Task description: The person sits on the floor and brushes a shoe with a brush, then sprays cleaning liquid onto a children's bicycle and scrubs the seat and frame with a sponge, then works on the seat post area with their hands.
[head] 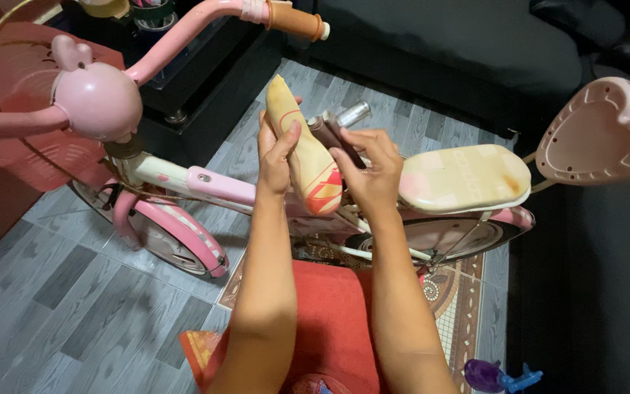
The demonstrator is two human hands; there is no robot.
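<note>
We hold the bicycle saddle (308, 153) up in the air with both hands, in front of the small pink bicycle (184, 219). The saddle is cream-yellow with a red pattern at its broad end. Its long axis runs from the narrow nose, which points up and a little away from us toward the handlebar grip (297, 20), down to the broad end, which points toward us. So the saddle stands almost upright, only slightly tilted.

Our left hand (275, 157) is closed around the left edge of the saddle, with the thumb pressed on the top face and the other fingers behind it, where we cannot see them. Our right hand (370, 171) lies on the right side, just beside the broad end. Its fingers are curled and pinch the dark seat post (328, 135), which comes out from under the saddle and ends in a shiny metal tube (353, 114) pointing up and to the right.

Both hands are at the same height, and the saddle lies between them, so neither hand is clearly nearer.

Just to the right of our right hand is the rear carrier seat (464, 177), a flat pale cushion, with a pink heart-shaped backrest (598, 135) behind it. Below our forearms we see a red cloth (329, 314) and the grey tiled floor (60, 306).
</note>
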